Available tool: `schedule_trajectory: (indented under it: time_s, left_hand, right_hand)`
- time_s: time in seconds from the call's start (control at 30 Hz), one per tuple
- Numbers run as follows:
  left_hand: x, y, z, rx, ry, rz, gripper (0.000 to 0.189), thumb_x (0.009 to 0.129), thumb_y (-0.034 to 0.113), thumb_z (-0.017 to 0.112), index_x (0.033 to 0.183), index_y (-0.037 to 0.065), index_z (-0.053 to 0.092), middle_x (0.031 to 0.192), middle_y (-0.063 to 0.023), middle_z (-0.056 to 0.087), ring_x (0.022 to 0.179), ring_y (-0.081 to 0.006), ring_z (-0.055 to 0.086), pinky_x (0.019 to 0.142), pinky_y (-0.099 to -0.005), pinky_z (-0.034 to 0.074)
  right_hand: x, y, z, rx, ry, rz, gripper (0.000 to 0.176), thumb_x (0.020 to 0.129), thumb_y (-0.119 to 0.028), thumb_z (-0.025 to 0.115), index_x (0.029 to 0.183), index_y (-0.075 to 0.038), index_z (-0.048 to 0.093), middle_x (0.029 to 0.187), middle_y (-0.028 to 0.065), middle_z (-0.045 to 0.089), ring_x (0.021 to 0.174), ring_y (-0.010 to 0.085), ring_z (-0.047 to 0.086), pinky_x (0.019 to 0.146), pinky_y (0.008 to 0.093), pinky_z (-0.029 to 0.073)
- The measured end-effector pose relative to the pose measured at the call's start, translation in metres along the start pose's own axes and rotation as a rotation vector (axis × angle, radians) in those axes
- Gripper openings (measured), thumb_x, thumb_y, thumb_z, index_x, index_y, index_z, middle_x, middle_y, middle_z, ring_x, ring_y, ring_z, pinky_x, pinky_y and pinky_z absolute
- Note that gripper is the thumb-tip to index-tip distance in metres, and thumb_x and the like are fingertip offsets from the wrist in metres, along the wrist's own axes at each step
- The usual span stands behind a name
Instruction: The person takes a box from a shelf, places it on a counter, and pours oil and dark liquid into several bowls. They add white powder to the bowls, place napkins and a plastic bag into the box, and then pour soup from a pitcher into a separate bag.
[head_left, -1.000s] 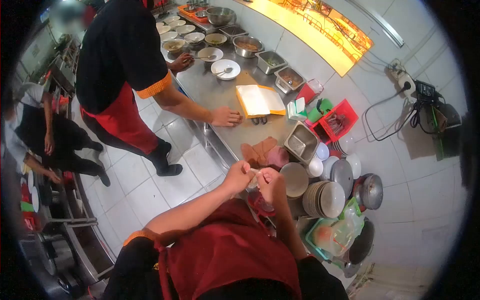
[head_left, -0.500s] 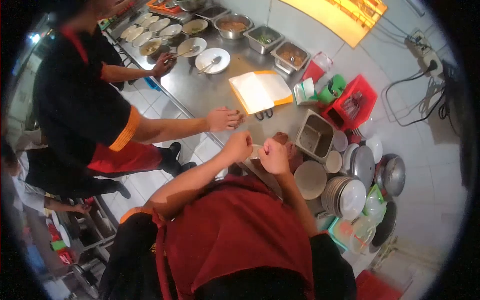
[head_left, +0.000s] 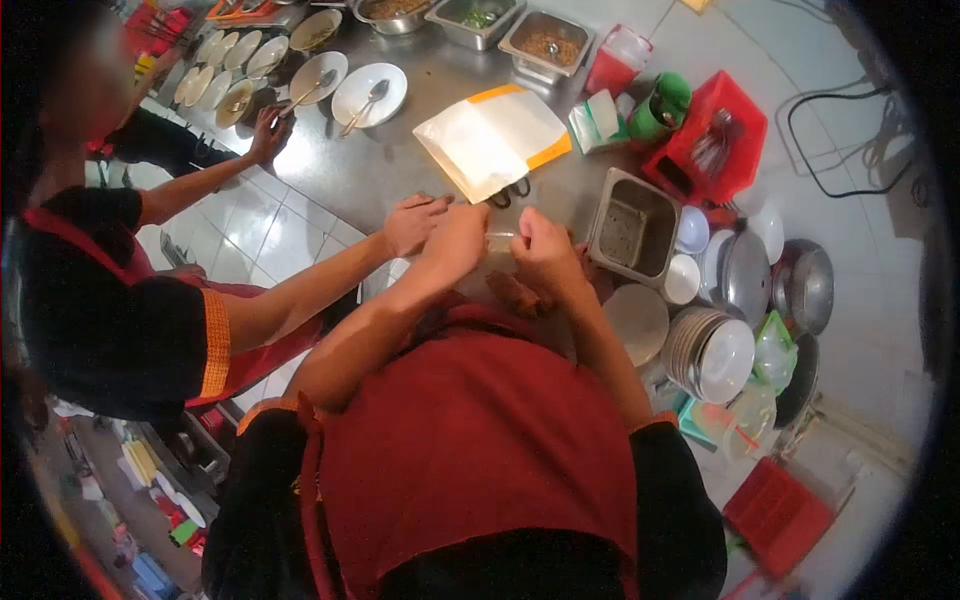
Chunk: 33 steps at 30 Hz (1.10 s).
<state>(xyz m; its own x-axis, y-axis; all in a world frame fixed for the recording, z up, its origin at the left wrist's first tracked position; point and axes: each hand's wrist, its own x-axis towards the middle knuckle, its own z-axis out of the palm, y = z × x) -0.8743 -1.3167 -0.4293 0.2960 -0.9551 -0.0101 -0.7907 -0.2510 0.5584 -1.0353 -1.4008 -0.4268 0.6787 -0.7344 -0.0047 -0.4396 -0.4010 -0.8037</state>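
Note:
My left hand (head_left: 460,242) is closed in a fist over the near edge of the steel counter. Beside it, a short gap apart, my right hand (head_left: 546,256) is also closed, thumb uppermost. Something pale, perhaps see-through, shows between the two fists; what the fingers pinch is too small and hidden to name. Below my right hand lies a reddish-brown lump (head_left: 517,296), partly covered by my wrist and apron. A co-worker's hand (head_left: 415,224) rests against the counter edge close to my left hand. Just beyond my hands are white-and-orange paper sheets (head_left: 492,135) and black scissor handles (head_left: 512,192).
To the right stand an empty steel pan (head_left: 632,228), a red cutlery basket (head_left: 712,140), stacked plates (head_left: 712,358) and a round board-like lid (head_left: 636,325). Bowls with spoons (head_left: 370,98) and food pans (head_left: 545,45) line the back. The co-worker stands close at left.
The view has shifted, so the counter items sit differently. My fists have moved up in view, closer to the paper. The co-worker's near hand is now right beside my left hand.

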Motion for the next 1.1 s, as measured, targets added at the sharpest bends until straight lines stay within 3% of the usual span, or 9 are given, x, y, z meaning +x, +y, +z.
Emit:
schedule_trajectory:
  time_s: [0.37,0.4,0.47,0.57,0.77,0.8,0.87,1.0,1.1]
  left_hand:
    - [0.029,0.015,-0.037,-0.119,-0.352,0.021,0.020,0.082,0.016,0.072,0.075,-0.002,0.068,0.066,-0.0191,0.066,0.057,-0.0307,0.065,0.058,-0.0415,0.051]
    - [0.030,0.013,-0.034,-0.121,-0.360,0.023,0.020,0.082,0.016,0.072,0.075,-0.002,0.068,0.066,-0.0191,0.066,0.057,-0.0307,0.065,0.058,-0.0415,0.051]
    - [0.034,0.005,-0.022,-0.308,-0.297,-0.002,0.014,0.084,0.013,0.072,0.086,0.000,0.067,0.067,-0.0134,0.067,0.053,-0.0199,0.062,0.054,-0.0354,0.050]
    - [0.043,-0.002,-0.017,-0.516,-0.412,-0.224,0.023,0.085,0.012,0.072,0.104,0.004,0.061,0.071,-0.0064,0.065,0.056,-0.0114,0.057,0.051,-0.0291,0.045]
    - [0.060,-0.005,-0.075,-1.172,-0.635,-0.081,0.049,0.078,0.019,0.081,0.117,0.007,0.053,0.078,-0.0005,0.061,0.062,-0.0106,0.053,0.056,-0.0241,0.042]
    - [0.064,0.002,-0.083,-1.173,-0.639,-0.069,0.049,0.078,0.019,0.081,0.117,0.007,0.053,0.078,-0.0005,0.061,0.062,-0.0106,0.053,0.056,-0.0241,0.042]
    - [0.070,0.022,-0.097,-0.830,-0.503,0.374,0.051,0.073,0.021,0.084,0.115,0.006,0.058,0.073,-0.0013,0.058,0.063,-0.0104,0.051,0.059,-0.0256,0.042]
    - [0.074,0.092,-0.124,-0.591,-0.089,0.420,0.032,0.072,0.020,0.081,0.091,0.000,0.065,0.065,-0.0083,0.058,0.060,-0.0133,0.051,0.058,-0.0314,0.044]
    - [0.093,0.109,-0.149,-0.453,-0.087,0.401,0.027,0.075,0.020,0.079,0.085,-0.001,0.065,0.064,-0.0099,0.059,0.057,-0.0166,0.051,0.058,-0.0331,0.045]
  right_hand:
    - [-0.017,-0.016,-0.013,0.002,-0.155,0.051,0.034,0.086,-0.034,0.063,0.108,-0.008,0.056,0.081,0.0219,0.064,0.082,0.0429,0.065,0.076,0.0530,0.050]
    - [-0.017,-0.008,-0.001,-0.086,-0.044,-0.082,0.037,0.085,-0.035,0.066,0.108,-0.008,0.057,0.081,0.0200,0.065,0.082,0.0413,0.065,0.074,0.0514,0.050]
    - [-0.012,-0.010,0.007,-0.178,0.072,-0.207,0.039,0.084,-0.035,0.069,0.109,-0.007,0.057,0.081,0.0180,0.066,0.081,0.0397,0.066,0.072,0.0498,0.050]
    - [0.006,-0.015,0.003,-0.055,-0.120,-0.033,0.032,0.085,-0.026,0.069,0.106,-0.004,0.058,0.082,0.0190,0.066,0.078,0.0386,0.066,0.068,0.0472,0.050]
    - [0.039,-0.047,-0.048,0.001,-0.115,-0.214,0.016,0.085,-0.015,0.063,0.087,0.000,0.061,0.074,0.0233,0.061,0.068,0.0379,0.064,0.061,0.0432,0.048]
    - [0.044,-0.065,-0.067,-0.014,-0.136,-0.232,0.016,0.085,-0.014,0.063,0.086,0.001,0.059,0.071,0.0201,0.060,0.065,0.0300,0.061,0.060,0.0399,0.047]
    - [0.052,-0.098,-0.099,-0.042,-0.157,-0.248,0.016,0.086,-0.013,0.063,0.085,0.002,0.058,0.068,0.0170,0.059,0.062,0.0220,0.058,0.059,0.0366,0.046]
    - [0.064,-0.160,-0.154,-0.179,-0.117,-0.312,0.015,0.083,-0.013,0.060,0.085,0.002,0.056,0.066,0.0148,0.057,0.063,0.0190,0.059,0.060,0.0349,0.047]
    - [0.072,-0.171,-0.179,-0.318,-0.071,-0.412,0.020,0.081,-0.017,0.066,0.091,-0.001,0.059,0.074,0.0183,0.064,0.065,0.0257,0.066,0.062,0.0388,0.051]
